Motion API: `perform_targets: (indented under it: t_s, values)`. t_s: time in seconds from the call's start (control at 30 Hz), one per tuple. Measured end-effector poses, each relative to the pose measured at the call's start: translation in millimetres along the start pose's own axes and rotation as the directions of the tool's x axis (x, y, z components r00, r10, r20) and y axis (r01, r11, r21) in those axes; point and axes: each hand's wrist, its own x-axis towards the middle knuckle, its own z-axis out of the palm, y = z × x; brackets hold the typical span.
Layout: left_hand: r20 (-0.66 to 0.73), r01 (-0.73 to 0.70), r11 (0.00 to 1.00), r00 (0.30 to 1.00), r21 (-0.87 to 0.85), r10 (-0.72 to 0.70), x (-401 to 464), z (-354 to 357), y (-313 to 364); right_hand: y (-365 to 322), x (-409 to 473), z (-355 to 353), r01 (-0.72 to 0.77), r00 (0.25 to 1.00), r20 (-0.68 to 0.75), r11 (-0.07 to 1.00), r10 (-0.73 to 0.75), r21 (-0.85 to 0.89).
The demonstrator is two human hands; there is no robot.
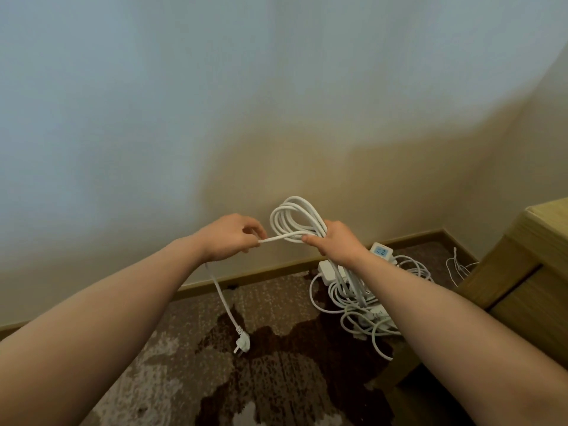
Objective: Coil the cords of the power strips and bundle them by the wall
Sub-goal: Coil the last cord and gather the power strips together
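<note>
Head view: a white coil point(293, 218) is gripped by the curled fingers of the right hand point(338, 241) at centre. Its loose cord point(226, 302) is pinched by the left hand point(229, 238), the plug point(242, 344) hanging toward seven o'clock. Power strips point(356, 287) lie tangled at four o'clock by the wall point(215, 103).

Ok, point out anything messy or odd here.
The pile of power strips by the wall is a loose tangle of cords. The plug dangles uncoiled from the left hand. Nothing looks damaged.
</note>
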Motion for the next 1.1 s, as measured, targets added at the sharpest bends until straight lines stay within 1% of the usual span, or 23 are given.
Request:
perform_targets:
  t_s: [0.1,0.17,0.23,0.27,0.3,0.33,0.37,0.4,0.43,0.47,0.5,0.57,0.63,0.67,0.7,0.77,0.8,0.83,0.9,0.93,1.0,1.03,1.1]
  values:
    - [-0.218,-0.047,0.999,0.975,-0.009,0.044,-8.6,-5.0,1.3,0.0,1.4,-1.9,-0.044,0.998,-0.038,0.995,0.048,0.089]
    - [-0.347,-0.030,1.000,0.938,-0.006,0.026,-10.8,-7.1,-1.3,1.4,1.6,-2.9,-0.061,0.996,-0.051,0.986,0.070,0.154]
    - [-0.469,0.022,0.993,0.880,-0.113,-0.073,-12.2,-13.0,-3.6,2.8,1.1,-3.5,-0.074,0.995,-0.048,0.979,0.085,0.191]
    - [-0.503,0.047,0.965,0.846,-0.258,-0.176,-12.3,-17.5,-1.4,3.3,1.1,-4.0,-0.080,0.995,-0.042,0.977,0.090,0.200]
    - [-0.493,0.055,0.881,0.812,-0.470,-0.314,-11.1,-21.6,2.4,3.5,1.1,-4.6,-0.088,0.995,-0.033,0.975,0.096,0.203]
    - [-0.437,0.025,0.723,0.783,-0.690,-0.443,-7.7,-24.8,7.2,3.2,0.8,-5.0,-0.096,0.994,-0.023,0.974,0.103,0.204]
    - [-0.363,-0.042,0.529,0.773,-0.847,-0.520,-2.3,-27.9,13.8,2.6,0.2,-5.1,-0.104,0.994,-0.008,0.973,0.108,0.204]
    - [-0.302,-0.107,0.358,0.779,-0.928,-0.549,4.2,-30.9,21.5,1.7,-0.3,-5.0,-0.111,0.994,0.009,0.972,0.112,0.208]
    - [-0.263,-0.146,0.248,0.792,-0.958,-0.551,11.4,-33.4,28.8,0.8,-0.9,-4.8,-0.118,0.993,0.028,0.969,0.115,0.218]
    - [-0.250,-0.162,0.205,0.802,-0.965,-0.542,17.7,-34.6,34.9,-0.3,-1.9,-4.2,-0.123,0.992,0.050,0.964,0.115,0.238]
    - [-0.259,-0.157,0.229,0.802,-0.961,-0.538,23.4,-33.8,38.6,-1.6,-3.1,-3.5,-0.125,0.991,0.074,0.954,0.109,0.271]
    - [-0.298,-0.068,0.389,0.764,-0.919,-0.572,30.6,-24.8,36.7,-4.9,-5.8,-2.4,-0.128,0.989,0.122,0.920,0.088,0.369]
    - [-0.317,0.148,0.567,0.703,-0.810,-0.636,28.0,-7.3,24.5,-8.4,-7.0,-1.9,-0.135,0.987,0.145,0.878,0.075,0.459]
    - [-0.309,0.275,0.625,0.682,-0.731,-0.662,23.6,2.5,14.9,-9.8,-7.0,-1.9,-0.136,0.987,0.140,0.857,0.075,0.498]
    - [-0.271,0.401,0.666,0.689,-0.629,-0.672,18.1,12.2,4.4,-11.1,-6.2,-2.3,-0.137,0.989,0.125,0.836,0.082,0.531]
    - [-0.093,0.566,0.739,0.768,-0.365,-0.634,4.6,25.7,-11.0,-13.1,-3.5,-4.6,-0.143,0.990,0.076,0.804,0.122,0.577]
    - [-0.007,0.572,0.791,0.810,-0.216,-0.587,-1.2,30.4,-14.6,-13.7,-2.4,-5.9,-0.147,0.988,0.054,0.797,0.142,0.586]
    - [0.048,0.524,0.844,0.852,-0.113,-0.522,-4.5,33.9,-14.6,-13.8,-1.5,-6.8,-0.151,0.987,0.039,0.796,0.159,0.586]
    - [0.028,0.405,0.913,0.914,-0.052,-0.404,-6.5,39.6,-4.9,-12.4,-1.0,-7.7,-0.161,0.983,0.019,0.797,0.185,0.582]
    - [-0.023,0.364,0.926,0.930,-0.101,-0.367,-3.2,42.5,-0.5,-11.6,-0.7,-8.3,-0.162,0.982,0.012,0.801,0.190,0.576]
    - [-0.122,0.309,0.910,0.928,-0.274,-0.352,4.1,46.7,8.8,-11.4,-0.8,-9.3,-0.153,0.984,0.007,0.830,0.176,0.537]
    - [-0.143,0.277,0.915,0.934,-0.292,-0.328,7.4,48.2,14.9,-11.6,-1.1,-9.3,-0.143,0.987,0.011,0.845,0.160,0.515]
    - [-0.131,0.204,0.961,0.964,-0.186,-0.230,12.3,52.5,25.3,-11.3,-1.9,-7.3,-0.122,0.992,0.024,0.866,0.126,0.484]
